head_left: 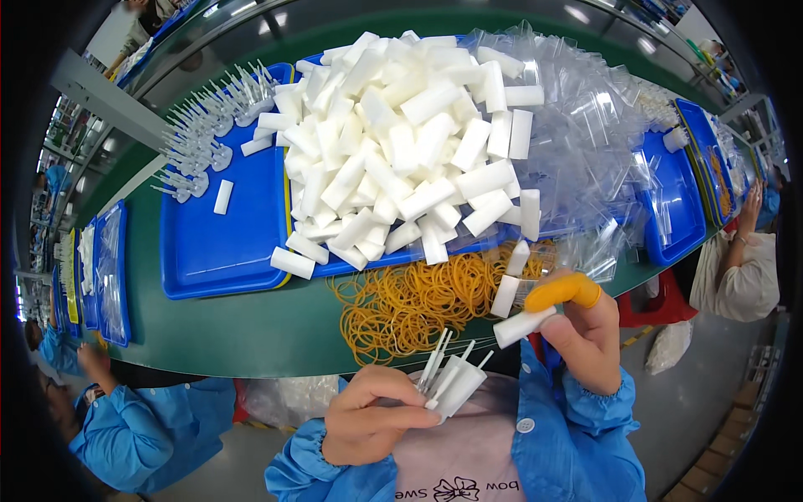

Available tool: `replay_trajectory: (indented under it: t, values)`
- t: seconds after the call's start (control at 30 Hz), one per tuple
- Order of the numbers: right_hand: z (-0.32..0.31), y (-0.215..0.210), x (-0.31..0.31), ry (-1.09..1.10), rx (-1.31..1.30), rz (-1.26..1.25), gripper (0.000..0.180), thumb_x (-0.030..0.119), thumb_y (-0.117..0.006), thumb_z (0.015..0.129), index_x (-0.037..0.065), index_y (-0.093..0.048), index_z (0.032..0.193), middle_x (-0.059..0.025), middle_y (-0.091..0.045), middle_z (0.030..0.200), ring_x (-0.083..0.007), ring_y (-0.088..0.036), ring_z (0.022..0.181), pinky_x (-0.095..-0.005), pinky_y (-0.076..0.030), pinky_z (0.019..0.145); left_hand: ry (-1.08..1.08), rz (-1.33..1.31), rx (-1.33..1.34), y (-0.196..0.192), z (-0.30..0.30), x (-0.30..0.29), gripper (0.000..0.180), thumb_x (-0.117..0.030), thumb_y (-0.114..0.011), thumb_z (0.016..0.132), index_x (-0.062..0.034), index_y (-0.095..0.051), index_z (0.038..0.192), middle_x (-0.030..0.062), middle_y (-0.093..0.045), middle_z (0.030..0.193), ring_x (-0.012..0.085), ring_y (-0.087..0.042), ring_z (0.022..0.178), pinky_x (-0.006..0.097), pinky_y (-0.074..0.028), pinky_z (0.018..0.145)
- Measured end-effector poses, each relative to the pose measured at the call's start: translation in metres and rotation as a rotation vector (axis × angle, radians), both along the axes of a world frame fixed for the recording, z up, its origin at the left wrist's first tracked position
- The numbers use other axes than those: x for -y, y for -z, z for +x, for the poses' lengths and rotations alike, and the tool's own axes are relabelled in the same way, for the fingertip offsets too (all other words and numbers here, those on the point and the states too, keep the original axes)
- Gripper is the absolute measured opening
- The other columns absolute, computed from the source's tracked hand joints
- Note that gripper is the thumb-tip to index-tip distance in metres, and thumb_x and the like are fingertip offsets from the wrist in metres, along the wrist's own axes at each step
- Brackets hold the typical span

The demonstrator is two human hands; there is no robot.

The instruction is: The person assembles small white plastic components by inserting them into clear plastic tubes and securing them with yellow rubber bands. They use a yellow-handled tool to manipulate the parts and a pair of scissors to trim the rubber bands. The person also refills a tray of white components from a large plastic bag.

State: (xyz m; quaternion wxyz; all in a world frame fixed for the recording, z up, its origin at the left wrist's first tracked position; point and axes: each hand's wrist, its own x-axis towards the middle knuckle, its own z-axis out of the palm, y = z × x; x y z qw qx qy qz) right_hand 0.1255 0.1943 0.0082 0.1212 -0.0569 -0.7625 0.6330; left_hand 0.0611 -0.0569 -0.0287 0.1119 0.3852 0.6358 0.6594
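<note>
- Low in the frame, the left hand (376,414) was curled into a fist around a bundle of white plastic pieces (449,381), whose thin stems pointed up and away from the body.
- Beside it, the right hand (581,335) was raised higher, an orange finger cot (562,290) on the forefinger, pinching white caps (519,322) between finger and thumb.
- Both hands hovered just in front of the rubber bands (418,305) heaped on the green table (251,330), near the blue tray (217,247).
</note>
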Motion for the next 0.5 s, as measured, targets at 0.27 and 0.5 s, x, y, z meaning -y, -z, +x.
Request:
replay_trajectory:
  t: [0.27, 0.5]
  values:
    - [-0.0034, 0.0019, 0.0032, 0.02, 0.058, -0.171, 0.017, 0.012, -0.062, 0.084, -0.001, -0.061, 0.095, -0.0063, -0.059, 0.091, -0.0139, -0.054, 0.084, -0.0263, -0.042, 0.078, 0.09, -0.056, -0.05, -0.0069, -0.0017, -0.0029, 0.036, 0.008, -0.063, 0.058, -0.0055, -0.073, 0.09, 0.0064, -0.061, 0.092, 0.0218, -0.057, 0.08, 0.031, -0.045, 0.07]
    - [-0.0031, 0.0097, 0.006, -0.125, 0.086, -0.247, 0.015, 0.007, -0.069, 0.078, 0.002, -0.062, 0.09, -0.0056, -0.061, 0.089, -0.0138, -0.056, 0.083, -0.0273, -0.043, 0.077, 0.141, -0.068, -0.175, -0.0086, -0.0047, -0.0051, 0.036, 0.005, -0.064, 0.058, -0.0047, -0.073, 0.092, 0.0062, -0.06, 0.093, 0.0219, -0.057, 0.081, 0.031, -0.047, 0.069]
